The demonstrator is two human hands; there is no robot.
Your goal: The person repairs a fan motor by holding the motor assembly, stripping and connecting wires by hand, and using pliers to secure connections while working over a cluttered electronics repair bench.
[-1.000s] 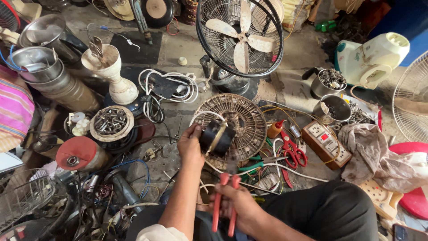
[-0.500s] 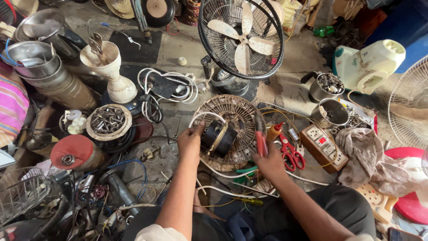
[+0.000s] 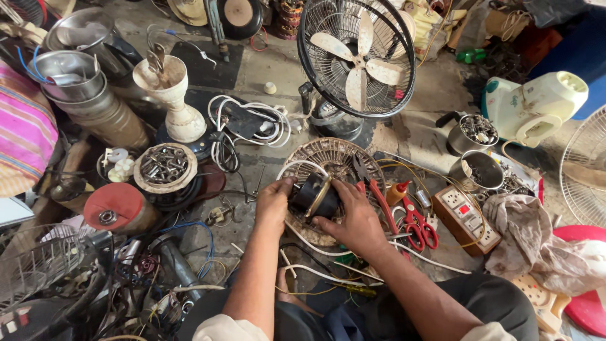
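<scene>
- Motor (image 3: 315,194) is showing only partly; both hands are covering its ends, so its shaft is hard to make out.
- Its long axis is seemingly running left-right, tilted slightly.
- It is sitting on the round grille (image 3: 331,158) lying on the floor, below the standing fan (image 3: 356,57).
- Left hand (image 3: 273,205) is curling its fingers onto the motor's left end, gripping it.
- Right hand (image 3: 353,218) is closing its fingers over the right side.
- Red pliers (image 3: 379,202) are lying just beside the right hand, scissors (image 3: 420,224) further right.
</scene>
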